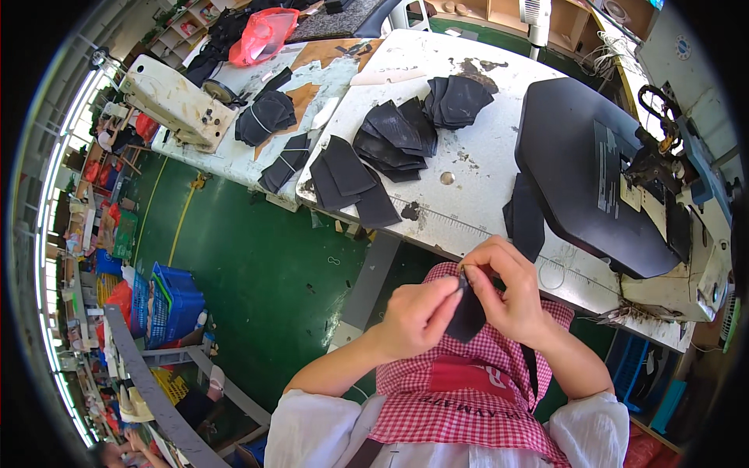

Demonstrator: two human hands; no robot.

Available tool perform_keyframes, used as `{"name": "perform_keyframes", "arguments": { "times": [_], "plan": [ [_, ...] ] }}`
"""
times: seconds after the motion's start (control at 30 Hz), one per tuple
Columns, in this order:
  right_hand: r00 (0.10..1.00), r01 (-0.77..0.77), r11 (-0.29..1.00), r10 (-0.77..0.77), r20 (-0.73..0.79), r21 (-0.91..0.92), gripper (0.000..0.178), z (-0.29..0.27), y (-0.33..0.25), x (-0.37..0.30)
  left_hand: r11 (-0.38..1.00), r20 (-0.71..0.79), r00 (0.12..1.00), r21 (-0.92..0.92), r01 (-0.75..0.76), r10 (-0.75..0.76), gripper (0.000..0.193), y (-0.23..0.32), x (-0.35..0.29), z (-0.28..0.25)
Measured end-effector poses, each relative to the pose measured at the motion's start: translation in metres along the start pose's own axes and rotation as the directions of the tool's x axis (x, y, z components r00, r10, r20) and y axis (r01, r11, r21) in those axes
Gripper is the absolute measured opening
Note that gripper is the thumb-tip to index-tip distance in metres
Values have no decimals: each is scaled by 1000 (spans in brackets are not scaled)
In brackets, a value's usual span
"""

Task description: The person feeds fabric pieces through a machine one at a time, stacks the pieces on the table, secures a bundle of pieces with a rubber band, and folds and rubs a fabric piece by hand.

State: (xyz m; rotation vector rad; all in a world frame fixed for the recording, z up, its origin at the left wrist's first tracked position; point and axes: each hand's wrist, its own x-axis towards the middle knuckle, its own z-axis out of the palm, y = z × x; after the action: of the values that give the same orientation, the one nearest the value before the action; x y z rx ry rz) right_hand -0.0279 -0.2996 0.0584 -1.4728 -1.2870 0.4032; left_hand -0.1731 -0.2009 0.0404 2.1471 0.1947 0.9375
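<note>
A small black fabric piece [466, 318] hangs in front of my checked apron, pinched at its top edge by both hands. My left hand [417, 316] is closed on its left side, thumb against the fingers. My right hand [509, 290] grips the top corner between thumb and fingertips, close beside the left fingertips. Just beyond my right hand, another dark piece [527, 222] lies at the table's near edge. Farther left are loose stacks of similar black pieces: a near stack [347, 175], a middle stack [394, 136] and a far stack [456, 101].
A sewing machine [706, 226] with a broad black plate [573, 168] occupies the right of the white table [476, 168]. Left are tied black bundles [265, 117], another machine head [179, 101] and a red plastic bag [264, 35]. Blue baskets [178, 300] stand on the green floor.
</note>
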Motion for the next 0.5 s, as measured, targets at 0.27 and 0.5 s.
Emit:
{"name": "perform_keyframes", "arguments": {
  "times": [0.27,0.5],
  "plan": [
    [963,93,966,-25,269,-241,15,-17,2,1,905,190,912,-158,394,-364,13,1,-1,-18],
    [870,402,845,-232,435,-353,16,-11,-4,-9,995,341,935,55,79,-93,19,-5,-1,-18]
  ]
}}
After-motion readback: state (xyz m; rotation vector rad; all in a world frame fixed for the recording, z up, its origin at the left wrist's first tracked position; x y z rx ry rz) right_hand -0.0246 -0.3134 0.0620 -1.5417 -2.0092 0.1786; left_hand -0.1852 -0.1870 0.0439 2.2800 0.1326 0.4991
